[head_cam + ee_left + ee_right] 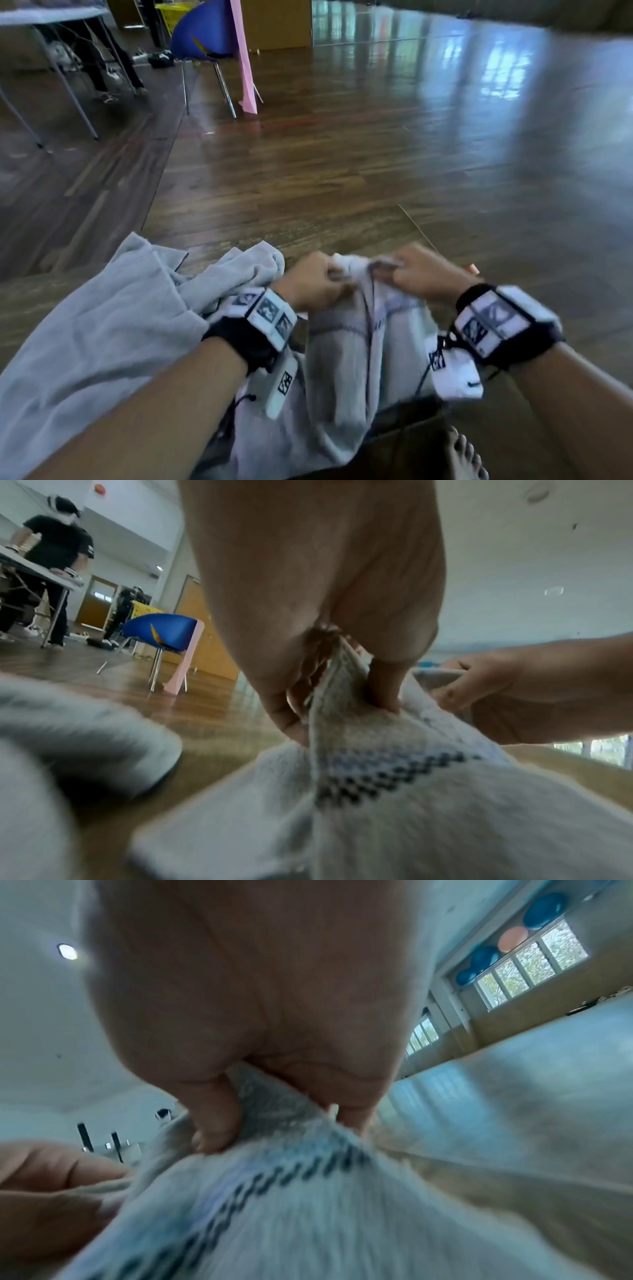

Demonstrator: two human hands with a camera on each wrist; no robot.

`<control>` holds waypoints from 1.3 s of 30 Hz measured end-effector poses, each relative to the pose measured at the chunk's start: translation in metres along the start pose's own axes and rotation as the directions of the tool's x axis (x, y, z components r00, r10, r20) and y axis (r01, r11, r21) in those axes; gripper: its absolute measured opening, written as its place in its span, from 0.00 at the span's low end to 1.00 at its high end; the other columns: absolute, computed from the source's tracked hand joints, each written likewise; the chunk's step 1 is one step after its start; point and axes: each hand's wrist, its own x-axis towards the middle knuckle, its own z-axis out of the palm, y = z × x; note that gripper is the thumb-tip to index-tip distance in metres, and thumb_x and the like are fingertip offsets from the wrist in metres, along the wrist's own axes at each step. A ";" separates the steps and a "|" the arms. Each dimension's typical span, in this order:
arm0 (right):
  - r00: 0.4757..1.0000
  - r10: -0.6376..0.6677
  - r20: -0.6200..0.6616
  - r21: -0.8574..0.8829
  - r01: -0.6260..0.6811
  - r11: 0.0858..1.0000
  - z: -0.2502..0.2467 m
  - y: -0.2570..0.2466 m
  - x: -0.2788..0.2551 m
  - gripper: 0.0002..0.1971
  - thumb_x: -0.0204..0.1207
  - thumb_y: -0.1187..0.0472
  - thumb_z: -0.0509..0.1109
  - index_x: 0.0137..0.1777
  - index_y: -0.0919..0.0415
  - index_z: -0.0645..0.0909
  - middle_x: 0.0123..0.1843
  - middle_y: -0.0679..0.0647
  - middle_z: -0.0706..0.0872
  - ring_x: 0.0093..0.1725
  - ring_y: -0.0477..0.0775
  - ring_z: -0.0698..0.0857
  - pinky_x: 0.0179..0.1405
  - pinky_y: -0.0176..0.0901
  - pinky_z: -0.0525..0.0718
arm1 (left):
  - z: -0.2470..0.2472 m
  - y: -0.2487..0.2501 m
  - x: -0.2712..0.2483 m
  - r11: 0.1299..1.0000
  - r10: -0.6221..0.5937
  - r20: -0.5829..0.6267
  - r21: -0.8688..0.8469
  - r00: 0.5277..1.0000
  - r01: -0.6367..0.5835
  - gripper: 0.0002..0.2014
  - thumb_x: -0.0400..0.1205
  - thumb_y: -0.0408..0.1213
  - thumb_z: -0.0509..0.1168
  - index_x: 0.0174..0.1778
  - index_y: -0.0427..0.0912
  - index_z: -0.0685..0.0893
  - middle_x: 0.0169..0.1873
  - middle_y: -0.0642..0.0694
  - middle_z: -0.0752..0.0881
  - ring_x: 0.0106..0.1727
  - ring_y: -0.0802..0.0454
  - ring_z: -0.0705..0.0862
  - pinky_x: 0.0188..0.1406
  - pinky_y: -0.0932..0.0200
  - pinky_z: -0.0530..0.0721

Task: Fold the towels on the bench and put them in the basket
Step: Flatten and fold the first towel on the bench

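Note:
A white towel (346, 370) with a dark patterned band hangs bunched in front of me. My left hand (318, 282) pinches its top edge, and my right hand (416, 272) pinches the same edge just to the right. In the left wrist view the thumb and fingers (383, 685) clamp the towel (394, 791) fold. In the right wrist view my right hand (219, 1123) grips the towel (291, 1204) the same way. A second, light grey towel (96, 329) lies crumpled at the left. No basket shows.
A dark wooden floor (376, 154) spreads ahead. A blue chair (205, 34) with a pink strip (245, 68) stands far left, beside a folding table (44, 20) where a person stands. A bare foot (466, 455) shows at the bottom right.

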 end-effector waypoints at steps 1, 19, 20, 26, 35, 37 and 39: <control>0.991 -0.063 -0.122 -0.043 0.058 0.997 -0.019 -0.011 0.013 0.19 0.83 0.56 0.69 0.31 0.65 0.82 0.21 0.46 0.74 0.19 0.40 0.69 0.21 0.37 0.65 | -0.017 0.006 0.011 0.999 0.037 -0.102 -0.020 0.994 -0.039 0.23 0.83 0.36 0.70 0.23 0.45 0.70 0.22 0.48 0.67 0.25 0.59 0.64 0.27 0.58 0.64; 0.829 -0.098 -0.550 0.096 0.179 0.979 -0.136 -0.045 0.084 0.25 0.73 0.84 0.65 0.52 0.52 0.91 0.35 0.48 0.87 0.37 0.59 0.90 0.47 0.61 0.92 | -0.173 0.019 0.039 0.995 -0.080 -0.670 -0.007 0.738 0.101 0.09 0.83 0.32 0.66 0.53 0.39 0.92 0.43 0.37 0.90 0.41 0.35 0.90 0.37 0.49 0.91; 0.843 -0.083 -0.531 0.144 0.187 0.972 -0.136 -0.042 0.090 0.26 0.73 0.83 0.65 0.51 0.52 0.91 0.38 0.51 0.89 0.44 0.63 0.91 0.51 0.62 0.92 | -0.170 0.018 0.039 0.978 -0.176 -0.640 -0.200 0.748 0.058 0.08 0.84 0.31 0.66 0.54 0.36 0.90 0.45 0.36 0.88 0.37 0.37 0.90 0.38 0.45 0.92; 0.767 -0.192 -0.612 0.099 0.316 0.944 -0.139 -0.030 0.115 0.13 0.79 0.70 0.65 0.43 0.58 0.90 0.36 0.54 0.91 0.43 0.50 0.90 0.44 0.42 0.88 | -0.162 0.011 0.034 0.993 -0.029 -0.744 -0.099 0.668 -0.067 0.08 0.84 0.34 0.68 0.52 0.36 0.91 0.45 0.37 0.90 0.43 0.51 0.84 0.46 0.60 0.82; 0.976 -0.148 -0.158 -0.197 0.115 0.974 -0.064 0.011 0.049 0.13 0.77 0.74 0.65 0.35 0.63 0.85 0.26 0.53 0.78 0.33 0.50 0.75 0.33 0.47 0.70 | -0.102 -0.033 -0.011 0.960 -0.170 -0.456 0.124 0.874 0.251 0.12 0.82 0.34 0.71 0.37 0.29 0.89 0.30 0.38 0.82 0.32 0.47 0.73 0.33 0.57 0.70; 0.987 -0.128 -0.092 -0.233 0.104 0.967 -0.038 0.020 0.025 0.08 0.76 0.74 0.64 0.42 0.68 0.86 0.34 0.64 0.84 0.38 0.49 0.76 0.38 0.50 0.76 | -0.084 -0.044 -0.023 0.932 -0.234 -0.351 0.184 0.907 0.312 0.08 0.80 0.28 0.70 0.35 0.29 0.87 0.30 0.39 0.79 0.34 0.47 0.71 0.32 0.56 0.70; 0.988 -0.088 -0.128 -0.216 0.059 0.975 -0.020 0.033 0.001 0.10 0.75 0.73 0.63 0.42 0.65 0.86 0.37 0.65 0.86 0.38 0.54 0.79 0.40 0.49 0.78 | -0.067 -0.049 -0.035 0.922 -0.277 -0.301 0.184 0.913 0.340 0.05 0.77 0.24 0.70 0.38 0.30 0.89 0.31 0.39 0.84 0.35 0.47 0.77 0.36 0.51 0.77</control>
